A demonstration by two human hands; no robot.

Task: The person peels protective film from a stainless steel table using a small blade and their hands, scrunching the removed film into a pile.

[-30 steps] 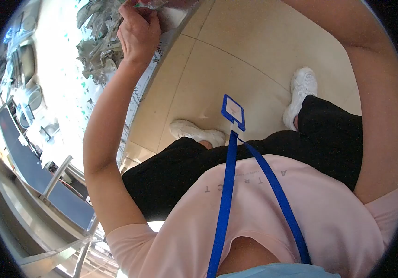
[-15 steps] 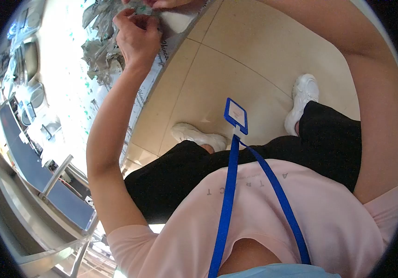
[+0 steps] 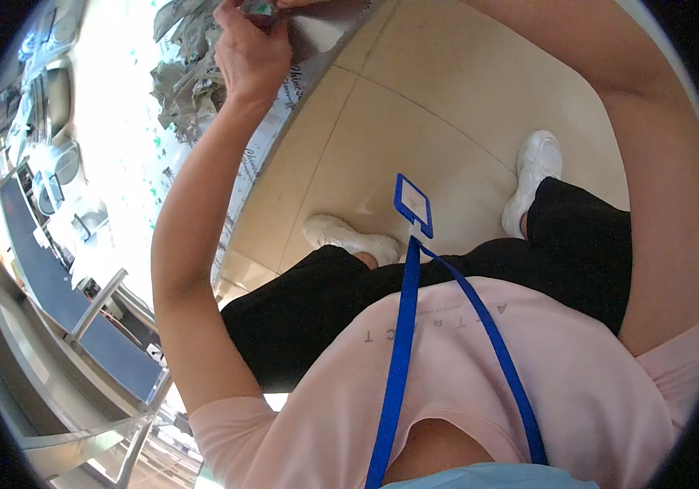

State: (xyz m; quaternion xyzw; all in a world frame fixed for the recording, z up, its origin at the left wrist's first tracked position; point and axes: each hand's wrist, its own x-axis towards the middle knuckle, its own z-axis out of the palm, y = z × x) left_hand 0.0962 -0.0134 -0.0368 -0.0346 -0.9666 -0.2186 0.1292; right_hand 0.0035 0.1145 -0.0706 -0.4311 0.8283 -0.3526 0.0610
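Note:
At the top of the view my left hand (image 3: 256, 55) is closed, its thumb and fingers curled together at the table edge. What they grip is too small to make out. Just beside it a sliver of my right hand (image 3: 291, 3) shows at the upper frame edge; the rest is cut off. Grey crumpled sheets (image 3: 186, 98), thin like plastic, lie left of my left hand on a white table cover (image 3: 245, 167) printed with green marks and dark lettering. A smooth greyish surface (image 3: 314, 31) shows right of my left hand.
Beige floor tiles (image 3: 390, 122) lie right of the table edge, with two white shoes (image 3: 538, 159) on them. A blue lanyard with a badge (image 3: 413, 200) hangs before my body. Metal rails (image 3: 101, 303) and a blue-grey panel (image 3: 40, 261) stand at the left.
My right hand came a little further into view half a second ago and is now mostly out of the top edge. The table and my left hand have shifted slightly right in view.

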